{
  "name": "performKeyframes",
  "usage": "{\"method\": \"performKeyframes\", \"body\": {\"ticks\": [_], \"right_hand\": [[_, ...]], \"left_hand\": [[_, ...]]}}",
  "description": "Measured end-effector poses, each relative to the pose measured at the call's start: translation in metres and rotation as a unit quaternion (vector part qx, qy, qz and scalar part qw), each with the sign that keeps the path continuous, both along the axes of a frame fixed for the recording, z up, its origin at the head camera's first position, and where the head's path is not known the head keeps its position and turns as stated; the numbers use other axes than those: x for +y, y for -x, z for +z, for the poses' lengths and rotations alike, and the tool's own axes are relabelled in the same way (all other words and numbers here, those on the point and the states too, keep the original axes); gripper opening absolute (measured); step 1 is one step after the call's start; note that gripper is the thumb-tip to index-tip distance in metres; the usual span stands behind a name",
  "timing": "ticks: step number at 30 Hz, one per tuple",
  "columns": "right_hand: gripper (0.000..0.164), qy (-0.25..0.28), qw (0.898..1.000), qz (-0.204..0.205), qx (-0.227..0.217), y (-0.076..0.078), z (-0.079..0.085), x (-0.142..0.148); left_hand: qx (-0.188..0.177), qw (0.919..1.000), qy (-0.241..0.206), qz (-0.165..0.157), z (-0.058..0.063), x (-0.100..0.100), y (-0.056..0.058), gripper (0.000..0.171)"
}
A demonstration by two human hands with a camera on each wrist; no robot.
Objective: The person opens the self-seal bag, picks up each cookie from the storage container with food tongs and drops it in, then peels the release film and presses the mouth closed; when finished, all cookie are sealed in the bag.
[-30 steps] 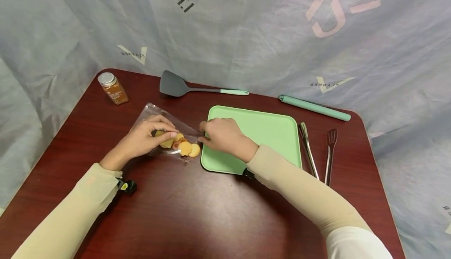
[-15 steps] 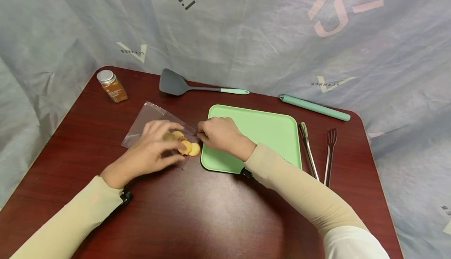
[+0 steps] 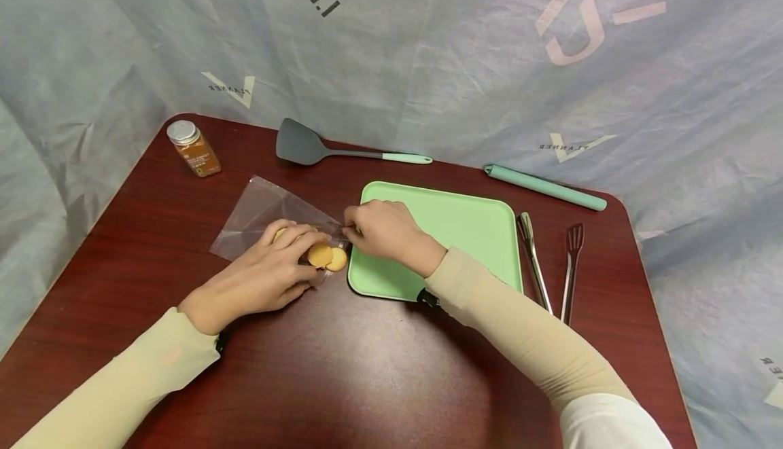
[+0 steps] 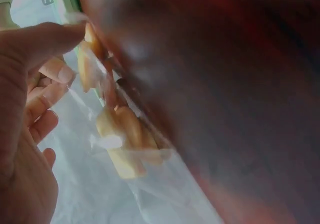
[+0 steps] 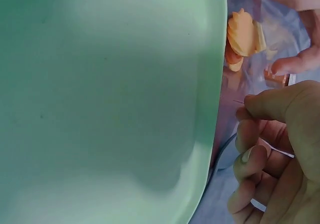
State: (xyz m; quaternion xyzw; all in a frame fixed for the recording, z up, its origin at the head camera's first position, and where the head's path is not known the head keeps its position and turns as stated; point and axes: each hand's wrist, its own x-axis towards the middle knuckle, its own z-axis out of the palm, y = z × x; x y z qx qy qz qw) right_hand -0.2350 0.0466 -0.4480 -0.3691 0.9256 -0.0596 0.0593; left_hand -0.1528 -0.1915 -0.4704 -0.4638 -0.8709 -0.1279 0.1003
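A clear plastic bag (image 3: 257, 208) lies on the table, holding several flat, yellow-orange food pieces (image 3: 320, 255) of a kind I cannot tell. My left hand (image 3: 263, 269) arches over the bag, thumb on the near side and bent fingers on the far side, hiding some pieces. The left wrist view shows its thumb beside the pieces (image 4: 130, 134) and the film near its fingertips. With thumb and index finger, my right hand (image 3: 388, 228) pinches the bag's edge, above the left rim of a green tray (image 3: 465, 231). Its other fingers are curled, as the right wrist view shows.
A spice jar (image 3: 194, 150) lies at the back left. Along the back edge are a grey turner (image 3: 302, 143) with a mint handle and a green tube-like rod (image 3: 547, 187). Metal tongs (image 3: 533, 259) and a slotted utensil (image 3: 573, 252) lie right of the tray.
My left hand lets go its earlier grasp, opens out, and comes down again over the pieces, nearer the bag's right end. My right hand stays at the bag's edge.
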Motion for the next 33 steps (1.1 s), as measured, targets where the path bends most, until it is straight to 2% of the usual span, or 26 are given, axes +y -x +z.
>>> {"method": "performKeyframes", "body": {"ticks": [3, 5, 10, 14, 17, 22, 25, 29, 31, 33], "right_hand": [[0.013, 0.012, 1.0, -0.003, -0.005, 0.002, 0.001, 0.001], [0.013, 0.028, 1.0, -0.004, -0.005, 0.003, 0.002, 0.001], [0.01, 0.065, 0.998, 0.0, -0.009, 0.004, 0.005, 0.005], [0.011, 0.087, 0.996, 0.0, -0.008, 0.005, 0.008, 0.01], [0.011, 0.126, 0.992, 0.007, -0.018, 0.006, 0.012, 0.014], [0.012, 0.212, 0.976, 0.03, -0.035, 0.008, 0.015, 0.023], [0.012, 0.26, 0.964, 0.055, -0.001, 0.006, 0.014, 0.03], [0.011, 0.308, 0.945, 0.094, 0.06, 0.002, 0.012, 0.036], [0.01, 0.324, 0.939, 0.099, 0.056, -0.001, 0.012, 0.037], [0.009, 0.336, 0.937, 0.095, 0.026, -0.003, 0.011, 0.037]], "left_hand": [[-0.032, 0.9989, -0.03, 0.016, 0.003, -0.003, 0.001, 0.007], [-0.058, 0.9955, -0.067, 0.032, 0.005, -0.007, 0.001, 0.011], [-0.1, 0.9794, -0.161, 0.07, 0.01, -0.019, 0.002, 0.019], [-0.115, 0.9696, -0.201, 0.078, 0.013, -0.025, 0.002, 0.024], [-0.13, 0.9616, -0.228, 0.081, 0.018, -0.029, 0.001, 0.028], [-0.162, 0.945, -0.269, 0.092, 0.029, -0.037, -0.003, 0.02], [-0.179, 0.9347, -0.292, 0.094, 0.035, -0.04, -0.005, 0.02], [-0.187, 0.9224, -0.325, 0.093, 0.04, -0.043, -0.008, 0.037], [-0.191, 0.9168, -0.338, 0.093, 0.041, -0.044, -0.009, 0.041], [-0.198, 0.9117, -0.349, 0.087, 0.041, -0.044, -0.01, 0.04]]}}
